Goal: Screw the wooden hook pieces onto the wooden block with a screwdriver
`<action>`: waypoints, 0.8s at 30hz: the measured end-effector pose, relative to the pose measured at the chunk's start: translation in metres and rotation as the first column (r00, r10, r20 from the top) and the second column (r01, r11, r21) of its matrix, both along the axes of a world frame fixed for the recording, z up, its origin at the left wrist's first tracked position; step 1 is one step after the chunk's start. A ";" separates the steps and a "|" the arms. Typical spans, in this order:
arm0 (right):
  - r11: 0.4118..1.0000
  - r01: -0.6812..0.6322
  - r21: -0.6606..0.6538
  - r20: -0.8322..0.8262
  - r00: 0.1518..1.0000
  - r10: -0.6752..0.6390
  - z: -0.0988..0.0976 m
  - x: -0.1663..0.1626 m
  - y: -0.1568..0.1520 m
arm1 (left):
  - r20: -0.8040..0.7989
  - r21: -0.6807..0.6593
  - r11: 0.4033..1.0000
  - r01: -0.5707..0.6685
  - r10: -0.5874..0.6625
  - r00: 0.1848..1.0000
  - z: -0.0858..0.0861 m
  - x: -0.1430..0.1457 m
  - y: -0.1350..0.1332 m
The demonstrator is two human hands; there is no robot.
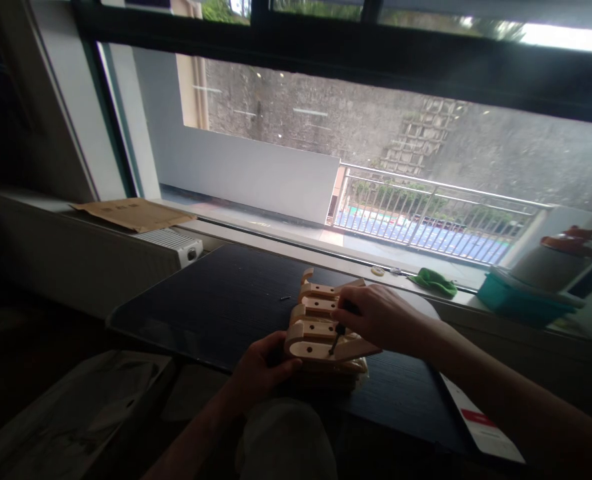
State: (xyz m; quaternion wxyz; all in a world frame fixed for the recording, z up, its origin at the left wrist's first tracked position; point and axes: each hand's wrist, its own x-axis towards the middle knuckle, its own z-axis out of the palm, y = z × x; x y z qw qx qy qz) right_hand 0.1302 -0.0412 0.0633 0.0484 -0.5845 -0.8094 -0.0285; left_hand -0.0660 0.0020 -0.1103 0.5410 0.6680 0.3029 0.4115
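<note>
A light wooden rack with several curved slots and dark holes rests near the front edge of the dark table. My left hand grips its near left end, thumb along the front. In my right hand is a screwdriver, handle wrapped by the fingers, its tip down at a hole in the nearest slot. Beneath the rack lies a stack in clear plastic wrap, its contents hard to make out. A few small dark screws lie on the table left of the rack.
The dark table stands against a window sill. On the sill are a green cloth, a teal box and a roll of tape. A brown envelope lies over the radiator. A plastic-covered thing is at lower left.
</note>
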 end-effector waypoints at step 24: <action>0.996 -0.067 -0.060 0.107 0.991 0.073 0.011 0.002 -0.007 | 0.008 0.013 1.000 0.027 -0.028 1.000 -0.001 -0.001 0.002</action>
